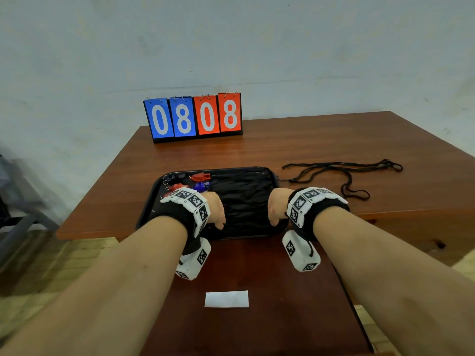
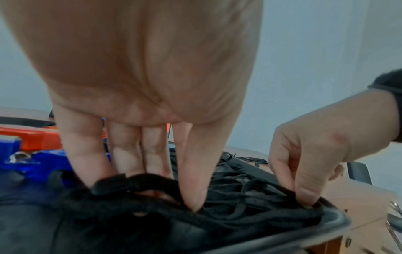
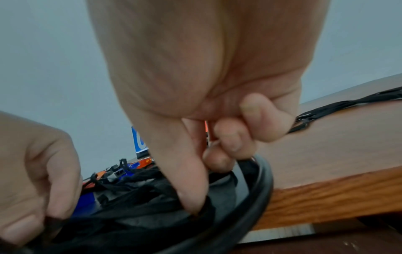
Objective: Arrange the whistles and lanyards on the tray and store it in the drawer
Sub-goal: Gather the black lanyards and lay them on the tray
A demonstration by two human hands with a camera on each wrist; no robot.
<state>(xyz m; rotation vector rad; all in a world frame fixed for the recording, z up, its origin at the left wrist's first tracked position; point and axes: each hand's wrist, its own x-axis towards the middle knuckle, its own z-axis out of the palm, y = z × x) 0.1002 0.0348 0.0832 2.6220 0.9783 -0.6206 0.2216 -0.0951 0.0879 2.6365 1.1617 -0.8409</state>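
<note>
A brown wooden table (image 1: 321, 147) carries a black tray (image 1: 154, 199) at its near edge, with a flip scoreboard (image 1: 192, 116) reading 08 08 standing at the wall side. Black lanyards (image 1: 244, 199) fill most of the tray; more lanyards (image 1: 341, 168) lie loose on the table to its right. The left hand (image 1: 214, 210) and right hand (image 1: 276, 206) each pinch lanyard cord near the tray's front rim, fingers (image 2: 193, 171) curled round the strands. Red and blue whistles (image 1: 201, 177) sit in the tray's far left corner.
</note>
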